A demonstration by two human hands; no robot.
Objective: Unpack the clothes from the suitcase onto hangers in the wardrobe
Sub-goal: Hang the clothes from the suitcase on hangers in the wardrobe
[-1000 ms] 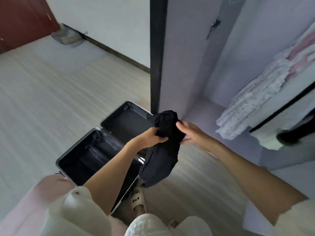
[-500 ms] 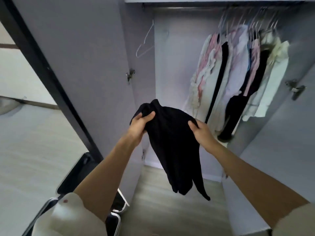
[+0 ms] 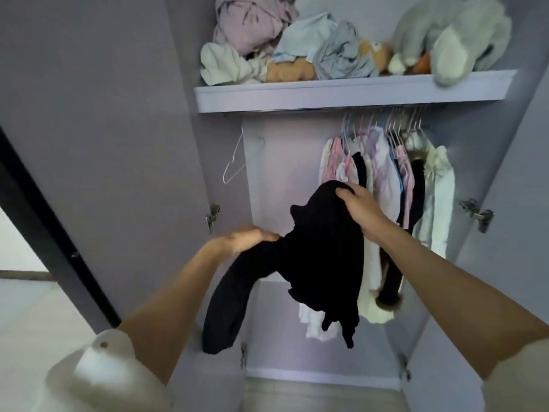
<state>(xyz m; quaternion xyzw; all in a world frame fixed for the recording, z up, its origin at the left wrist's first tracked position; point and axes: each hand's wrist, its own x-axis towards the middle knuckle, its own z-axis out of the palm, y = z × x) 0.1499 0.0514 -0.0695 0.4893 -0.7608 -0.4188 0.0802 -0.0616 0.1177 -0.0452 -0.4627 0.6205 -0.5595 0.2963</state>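
Presently both hands — left hand (image 3: 246,240), right hand (image 3: 358,208) — each grip clenched on the black garment (image 3: 320,263), before the wardrobe (image 3: 350,92).

My right hand (image 3: 361,208) has its fingertips buried in the black top (image 3: 323,257), so I can't see how they lie. The top covers the lower parts of the hung clothes (image 3: 383,179). The rail's left stretch hides behind the shelf (image 3: 341,92). The plush (image 3: 454,34) and pink bundle (image 3: 252,19) are cut off at the upper edge, all blurred.
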